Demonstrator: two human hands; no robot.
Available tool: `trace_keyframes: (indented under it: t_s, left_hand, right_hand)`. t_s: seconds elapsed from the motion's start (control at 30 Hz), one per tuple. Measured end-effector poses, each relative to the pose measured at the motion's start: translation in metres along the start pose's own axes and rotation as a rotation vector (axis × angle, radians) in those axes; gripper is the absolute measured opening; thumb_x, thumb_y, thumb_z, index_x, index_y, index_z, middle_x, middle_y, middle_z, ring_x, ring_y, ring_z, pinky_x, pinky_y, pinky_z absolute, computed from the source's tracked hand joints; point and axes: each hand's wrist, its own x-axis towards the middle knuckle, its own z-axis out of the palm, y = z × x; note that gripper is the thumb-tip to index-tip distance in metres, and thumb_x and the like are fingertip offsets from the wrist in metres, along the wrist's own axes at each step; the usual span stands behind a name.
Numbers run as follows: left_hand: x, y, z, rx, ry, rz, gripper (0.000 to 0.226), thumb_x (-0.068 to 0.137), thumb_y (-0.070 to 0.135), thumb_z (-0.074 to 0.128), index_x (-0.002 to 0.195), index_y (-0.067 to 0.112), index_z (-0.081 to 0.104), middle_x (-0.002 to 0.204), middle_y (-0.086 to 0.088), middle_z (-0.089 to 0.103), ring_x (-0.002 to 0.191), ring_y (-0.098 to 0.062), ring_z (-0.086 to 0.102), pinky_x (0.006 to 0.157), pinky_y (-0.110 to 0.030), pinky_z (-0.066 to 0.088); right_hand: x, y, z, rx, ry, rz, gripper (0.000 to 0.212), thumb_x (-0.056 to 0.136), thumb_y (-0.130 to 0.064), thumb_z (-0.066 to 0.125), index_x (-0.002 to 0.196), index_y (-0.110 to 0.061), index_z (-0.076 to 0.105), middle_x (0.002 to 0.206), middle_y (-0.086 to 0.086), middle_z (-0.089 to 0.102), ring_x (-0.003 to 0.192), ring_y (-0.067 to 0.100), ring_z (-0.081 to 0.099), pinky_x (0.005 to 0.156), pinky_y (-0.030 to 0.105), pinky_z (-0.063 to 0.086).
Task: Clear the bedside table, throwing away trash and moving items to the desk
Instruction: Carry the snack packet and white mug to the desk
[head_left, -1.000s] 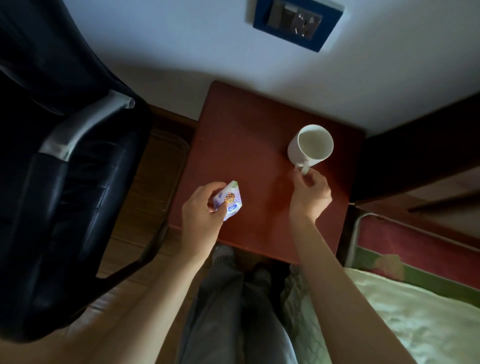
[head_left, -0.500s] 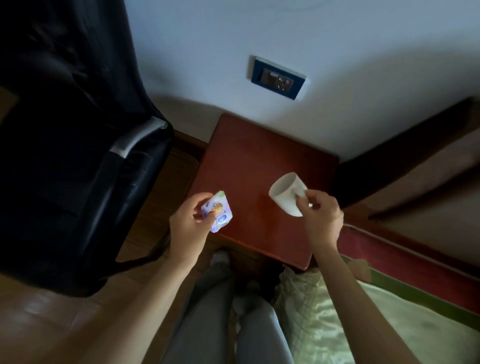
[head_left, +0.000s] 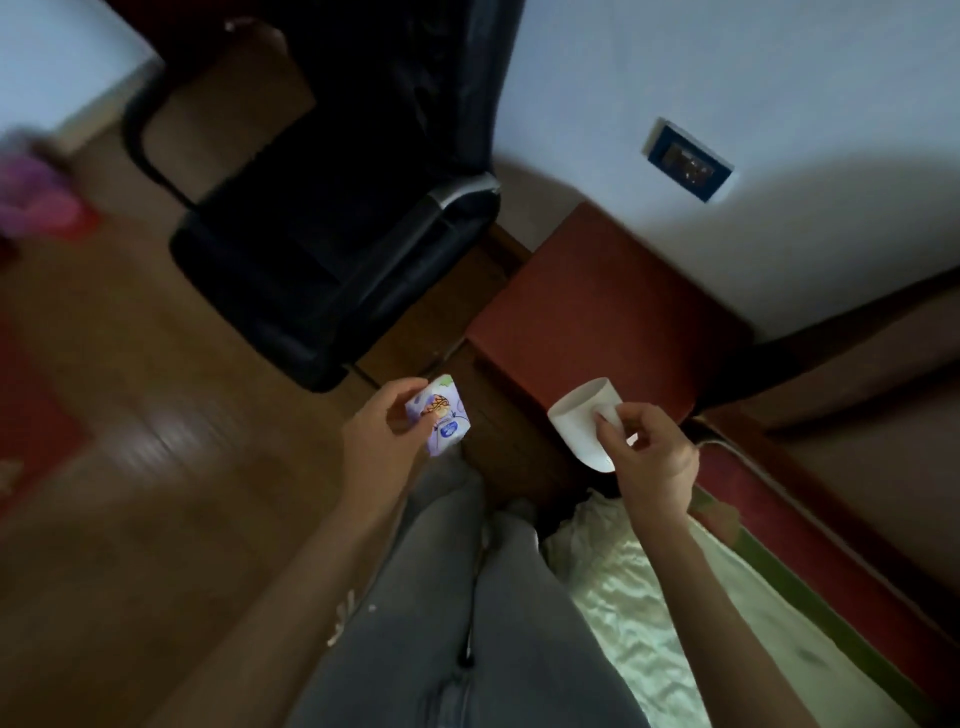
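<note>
My left hand (head_left: 384, 436) grips a small purple and white wrapper packet (head_left: 442, 415), held in the air just left of the red bedside table (head_left: 597, 306). A white mug (head_left: 584, 423) hangs tilted from my right hand (head_left: 649, 462), which pinches its handle above the table's near corner. The tabletop itself shows nothing on it. My legs in grey jeans fill the lower middle.
A black office chair (head_left: 332, 234) stands left of the table, against the wall. A bed with a pale sheet (head_left: 675, 597) and red frame lies at the right. Wooden floor (head_left: 130, 441) spreads left, with a blurred pink object (head_left: 36, 202) far left. A blue wall socket (head_left: 688, 166) sits above the table.
Both hands have pulled back off the table with the packet and the mug. The view has swung left, so the chair and floor now fill more of the frame.
</note>
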Motion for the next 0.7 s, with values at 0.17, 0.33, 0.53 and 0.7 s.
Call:
trace_keyframes:
  t_s: [0.17, 0.33, 0.53, 0.7]
  left_hand:
    - [-0.042, -0.008, -0.056, -0.057, 0.070, 0.003, 0.032, 0.081, 0.006, 0.070, 0.109, 0.021, 0.063, 0.100, 0.014, 0.066, 0.093, 0.002, 0.065, 0.069, -0.011, 0.054]
    - [-0.069, -0.023, -0.113, -0.099, 0.226, 0.001, 0.032, 0.083, 0.005, 0.068, 0.110, 0.022, 0.061, 0.105, 0.007, 0.064, 0.094, -0.003, 0.063, 0.072, -0.015, 0.054]
    - [-0.090, -0.057, -0.193, -0.215, 0.408, -0.034, 0.032, 0.082, 0.008, 0.068, 0.113, 0.014, 0.062, 0.111, -0.003, 0.066, 0.099, -0.015, 0.064, 0.079, -0.022, 0.055]
    - [-0.099, -0.089, -0.278, -0.245, 0.529, -0.036, 0.032, 0.082, 0.006, 0.069, 0.112, 0.018, 0.063, 0.109, -0.001, 0.066, 0.096, -0.014, 0.064, 0.070, -0.015, 0.054]
  right_hand:
    - [-0.013, -0.047, 0.001, 0.045, -0.148, -0.111, 0.021, 0.073, -0.023, 0.073, 0.071, -0.037, 0.058, 0.063, -0.020, 0.058, 0.067, -0.004, 0.058, 0.056, 0.006, 0.036]
    - [-0.024, -0.106, 0.020, 0.100, -0.257, -0.298, 0.011, 0.078, -0.032, 0.071, 0.075, -0.035, 0.060, 0.070, -0.016, 0.062, 0.069, -0.002, 0.058, 0.057, 0.008, 0.038]
    - [-0.057, -0.183, 0.057, 0.180, -0.353, -0.507, 0.008, 0.080, -0.034, 0.068, 0.081, -0.034, 0.060, 0.072, -0.017, 0.061, 0.069, 0.001, 0.058, 0.056, 0.009, 0.042]
    - [-0.102, -0.241, 0.102, 0.173, -0.415, -0.479, 0.007, 0.080, -0.028, 0.070, 0.084, -0.024, 0.066, 0.073, -0.009, 0.065, 0.066, 0.007, 0.060, 0.058, 0.022, 0.049]
